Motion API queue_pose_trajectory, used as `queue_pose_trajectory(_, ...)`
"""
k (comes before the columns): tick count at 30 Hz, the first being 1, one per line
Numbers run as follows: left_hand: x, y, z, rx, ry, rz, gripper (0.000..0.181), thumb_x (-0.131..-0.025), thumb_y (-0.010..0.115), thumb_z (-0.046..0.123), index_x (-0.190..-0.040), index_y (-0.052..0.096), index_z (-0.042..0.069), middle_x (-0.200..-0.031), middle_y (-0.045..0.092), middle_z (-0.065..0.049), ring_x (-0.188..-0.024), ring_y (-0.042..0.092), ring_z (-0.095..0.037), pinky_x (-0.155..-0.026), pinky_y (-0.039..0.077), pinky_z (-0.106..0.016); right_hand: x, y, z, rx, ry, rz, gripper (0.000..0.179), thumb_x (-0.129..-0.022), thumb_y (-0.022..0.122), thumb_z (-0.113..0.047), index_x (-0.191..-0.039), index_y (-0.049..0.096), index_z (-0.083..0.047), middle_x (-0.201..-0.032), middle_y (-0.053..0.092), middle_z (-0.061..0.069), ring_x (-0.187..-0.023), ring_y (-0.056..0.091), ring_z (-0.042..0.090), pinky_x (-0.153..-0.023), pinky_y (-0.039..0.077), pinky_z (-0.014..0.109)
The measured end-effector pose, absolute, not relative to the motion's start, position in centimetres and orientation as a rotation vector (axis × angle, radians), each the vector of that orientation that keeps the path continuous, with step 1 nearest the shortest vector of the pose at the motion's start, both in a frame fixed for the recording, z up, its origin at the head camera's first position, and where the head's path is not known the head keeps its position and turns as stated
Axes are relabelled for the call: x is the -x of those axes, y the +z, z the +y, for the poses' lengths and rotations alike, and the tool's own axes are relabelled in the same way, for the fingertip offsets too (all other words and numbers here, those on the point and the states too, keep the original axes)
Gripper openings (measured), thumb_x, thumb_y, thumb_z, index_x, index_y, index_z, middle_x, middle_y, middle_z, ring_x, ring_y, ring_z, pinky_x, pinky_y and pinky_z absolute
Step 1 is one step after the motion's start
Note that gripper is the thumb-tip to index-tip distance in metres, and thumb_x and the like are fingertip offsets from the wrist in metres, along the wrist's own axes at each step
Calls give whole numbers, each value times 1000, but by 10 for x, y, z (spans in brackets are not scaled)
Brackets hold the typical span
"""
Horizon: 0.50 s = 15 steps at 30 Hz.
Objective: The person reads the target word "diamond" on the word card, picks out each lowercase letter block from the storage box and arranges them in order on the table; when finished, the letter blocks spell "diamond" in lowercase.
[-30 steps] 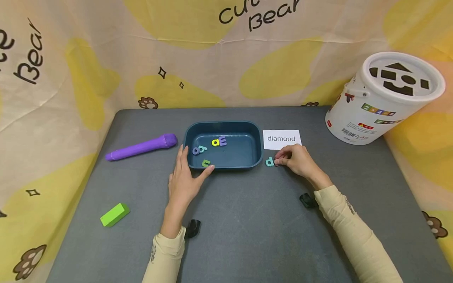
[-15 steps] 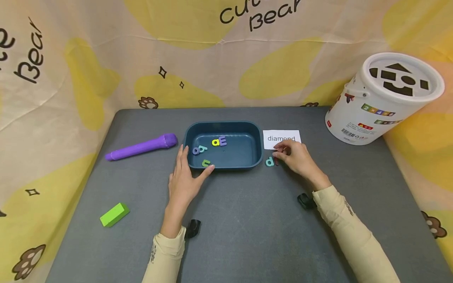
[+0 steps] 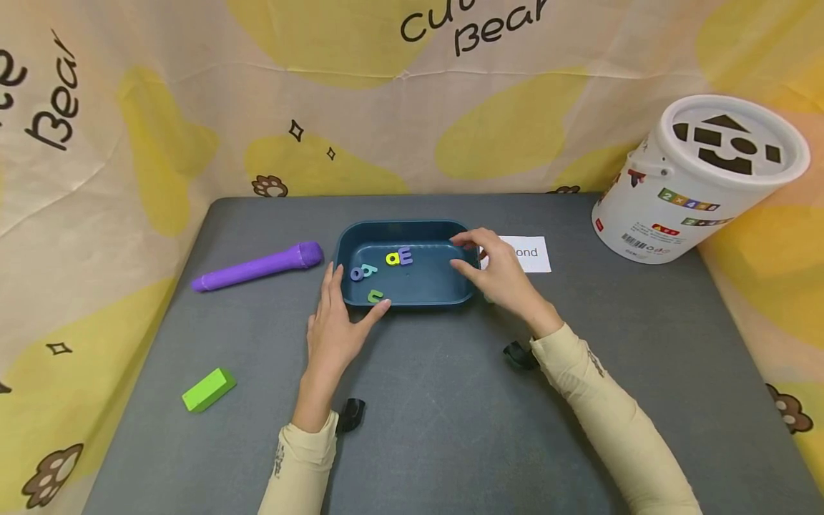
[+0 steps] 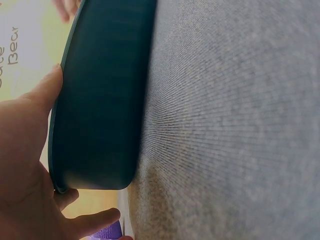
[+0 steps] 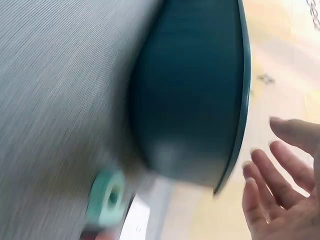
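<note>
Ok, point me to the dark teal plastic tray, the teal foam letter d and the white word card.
Dark teal plastic tray (image 3: 425, 285), head view, bare floor.
Teal foam letter d (image 5: 106, 199), right wrist view, its round loop.
White word card (image 3: 537, 254), head view, its uncovered right part.

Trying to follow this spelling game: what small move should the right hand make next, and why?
Probably lower the right hand into the tray and pick a letter; its open fingers hover above the tray's right end, holding nothing, while the left hand braces the tray's left corner.

A dark blue tray (image 3: 412, 230) sits mid-frame, flat on the table, with small colored letters (image 3: 398, 257) inside.
</note>
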<state>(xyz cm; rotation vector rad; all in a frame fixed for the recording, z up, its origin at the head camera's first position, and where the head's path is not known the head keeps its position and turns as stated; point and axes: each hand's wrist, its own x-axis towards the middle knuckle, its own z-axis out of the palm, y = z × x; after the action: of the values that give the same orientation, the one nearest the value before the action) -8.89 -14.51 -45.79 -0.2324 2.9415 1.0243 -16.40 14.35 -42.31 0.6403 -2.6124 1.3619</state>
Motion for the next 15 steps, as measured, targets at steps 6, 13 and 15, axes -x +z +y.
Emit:
queue_pose_trajectory(6,89,-458,-145,229,1026,2937,115,-89,66,79,-172,9,25,-181,3,3,-160,33,-37,-117,27,-72,173,-428,100,-798,1355,-2852,61,-95,81,-14,-151,57,-10,-151,59,15,-119,66,36,-95,56,52)
queue_pose_trajectory(13,89,-456,-145,227,1012,2933,113,-90,66,77,-172,10,24,-181,3,3,-159,35,-38,-116,28,-72,188,-441,66,-905,1267,-3056,90,-94,84,-28,-168,33,-23,-179,18,6,-155,41,36,-120,40,59)
queue_pose_trajectory(15,89,-455,-146,230,1012,2932,113,-90,67,76,-172,10,23,-181,3,4,-159,34,-37,-116,28,-72,193,-444,61,-915,1242,-3067,88,-94,83,-30,-168,34,-23,-178,21,8,-159,34,37,-123,35,60)
